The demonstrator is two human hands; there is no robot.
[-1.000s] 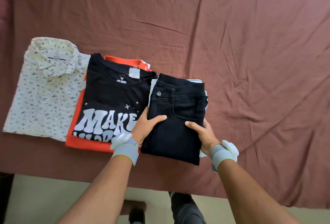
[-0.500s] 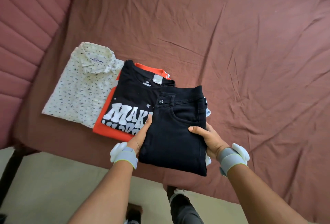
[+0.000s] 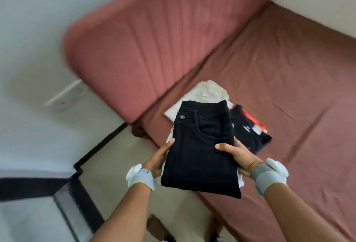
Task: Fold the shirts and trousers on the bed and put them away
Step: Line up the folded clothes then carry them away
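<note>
The bed [image 3: 289, 97] edge runs diagonally below the held stack, with bare floor [image 3: 119, 164] to the left and open sheet to the right. The left hand [image 3: 158, 159] and right hand [image 3: 238, 155] grip opposite sides of the folded black trousers [image 3: 200, 149], held above the bed edge. Long axis runs away from the person, waistband and button farthest. A pale garment lies beneath them in the grip. The white patterned shirt [image 3: 208, 92] and black T-shirt [image 3: 248, 131] lie on the bed beyond
</note>
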